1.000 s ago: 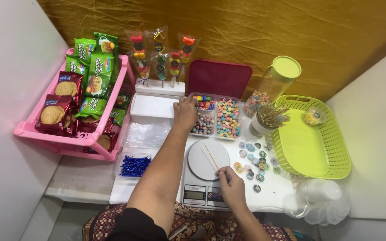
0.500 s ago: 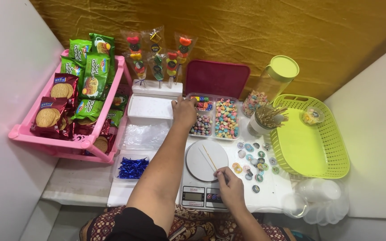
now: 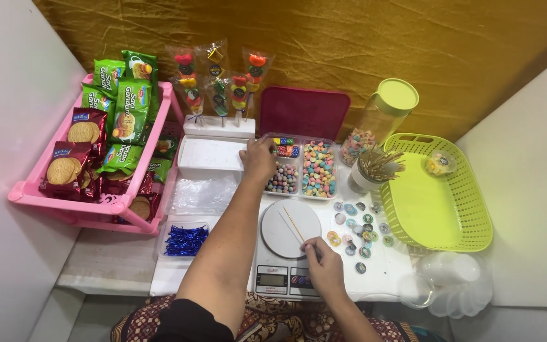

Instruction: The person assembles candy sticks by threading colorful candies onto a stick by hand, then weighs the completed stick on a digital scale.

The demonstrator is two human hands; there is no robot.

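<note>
Candy tray (image 3: pixel 304 168), a clear divided box of small coloured sweets, is the landmark; it sits at the back centre of the white worktop (image 3: pixel 106 266), just in front of a dark red lid (image 3: pixel 303 112). Far to its left a pink basket (image 3: pixel 64 206) holds green and red biscuit packets. Nearer, still left of the tray, stand wrapped candy skewers (image 3: pixel 220 79) in a white foam block, with a white box (image 3: pixel 210 155) in front of them and a small clear tub of blue foil pieces (image 3: pixel 183 239) further forward. The left hand (image 3: pixel 258 158) reaches across to the tray's left edge, fingers curled over its near-left compartment; whether they pinch a sweet I cannot tell. Just in front of the tray is a digital scale (image 3: pixel 284 278) with a bare wooden skewer (image 3: pixel 294 224) lying on its round plate. The right hand (image 3: pixel 324 266) rests at the plate's front right edge, fingers narrow, near the skewer's end, though contact is unclear. Right of the tray are round stickers (image 3: pixel 357 223), a cup of skewers (image 3: pixel 375 168), a lidded jar (image 3: pixel 381 117) and a lime basket (image 3: pixel 438 202).

Risk, as I judge it: the outstretched forearm could nudge the skewer off the plate, or a loosely pinched sweet could drop and roll.
</note>
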